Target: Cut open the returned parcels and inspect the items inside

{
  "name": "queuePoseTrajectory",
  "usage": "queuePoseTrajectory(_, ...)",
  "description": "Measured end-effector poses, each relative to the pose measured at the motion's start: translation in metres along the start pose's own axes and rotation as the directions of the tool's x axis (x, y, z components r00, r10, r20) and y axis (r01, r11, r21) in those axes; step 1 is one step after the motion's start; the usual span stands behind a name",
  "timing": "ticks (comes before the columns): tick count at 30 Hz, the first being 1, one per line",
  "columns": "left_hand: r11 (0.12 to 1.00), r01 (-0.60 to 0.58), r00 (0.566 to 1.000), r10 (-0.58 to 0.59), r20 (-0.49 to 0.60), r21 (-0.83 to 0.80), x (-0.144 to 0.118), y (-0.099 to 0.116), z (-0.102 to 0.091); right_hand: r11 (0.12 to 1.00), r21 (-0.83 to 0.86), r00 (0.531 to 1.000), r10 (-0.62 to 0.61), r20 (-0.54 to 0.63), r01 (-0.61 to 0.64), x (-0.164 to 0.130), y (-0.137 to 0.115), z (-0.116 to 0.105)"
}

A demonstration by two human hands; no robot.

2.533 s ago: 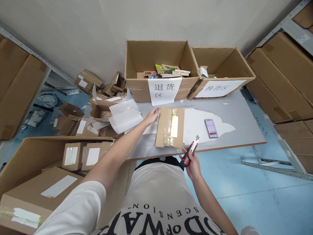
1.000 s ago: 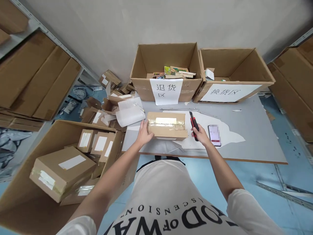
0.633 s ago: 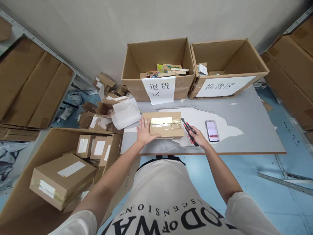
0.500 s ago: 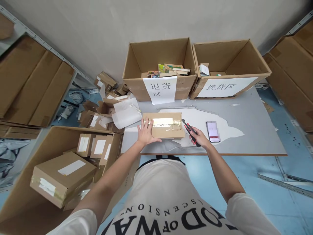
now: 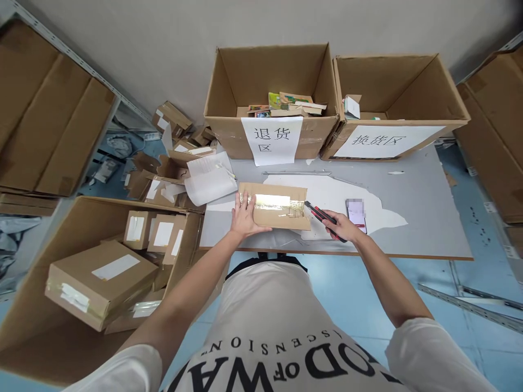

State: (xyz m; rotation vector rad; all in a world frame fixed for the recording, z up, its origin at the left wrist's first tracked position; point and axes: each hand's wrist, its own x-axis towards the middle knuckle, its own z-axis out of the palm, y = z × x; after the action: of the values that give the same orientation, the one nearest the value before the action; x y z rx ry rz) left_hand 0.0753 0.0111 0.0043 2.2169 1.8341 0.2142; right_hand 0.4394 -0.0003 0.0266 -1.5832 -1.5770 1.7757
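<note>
A small taped cardboard box (image 5: pixel 281 218) with a white label lies on the grey table in front of me. My left hand (image 5: pixel 245 219) rests on its left end, fingers spread over the top and thumb stretched along the near edge. In my right hand (image 5: pixel 342 227) is a black and red utility knife (image 5: pixel 321 214), gripped by its handle. The knife's front end points left and comes up to the box's right edge; whether it touches the tape there I cannot tell. A phone (image 5: pixel 356 214) with a lit screen lies just beyond my right hand.
Two large cartons with paper signs stand along the back: the left carton (image 5: pixel 314 139) holds books, the right carton (image 5: pixel 402 114) a few small items. At lower left, a big carton (image 5: pixel 24 305) contains several boxes. Opened boxes and wrapping (image 5: pixel 210 179) pile up left of the table (image 5: pixel 425 218).
The knife and my right hand have shifted slightly right, with the knife's front end still by the box's right edge. My left hand stays on the box. The view has moved a little.
</note>
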Motion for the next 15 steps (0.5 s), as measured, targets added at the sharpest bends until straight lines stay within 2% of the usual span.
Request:
queuePoseTrajectory(6, 1.0, 0.002, 1.0, -0.002, -0.002, -0.024, 0.0, 0.0, 0.0, 0.999, 0.016, 0.998, 0.038, 0.042, -0.039, -0.012, 0.009, 0.012)
queuePoseTrajectory(10, 1.0, -0.005, 1.0, 0.005, 0.008, -0.024, 0.0, 0.0, -0.001, 0.997, 0.009, 0.989, 0.08, 0.121, -0.081, -0.023, 0.017, 0.012)
queuePoseTrajectory(15, 1.0, -0.011, 1.0, 0.011, 0.028, -0.012, 0.0, 0.001, -0.004, 0.99, 0.002, 0.978, 0.141, 0.155, -0.143, -0.027, 0.009, 0.009)
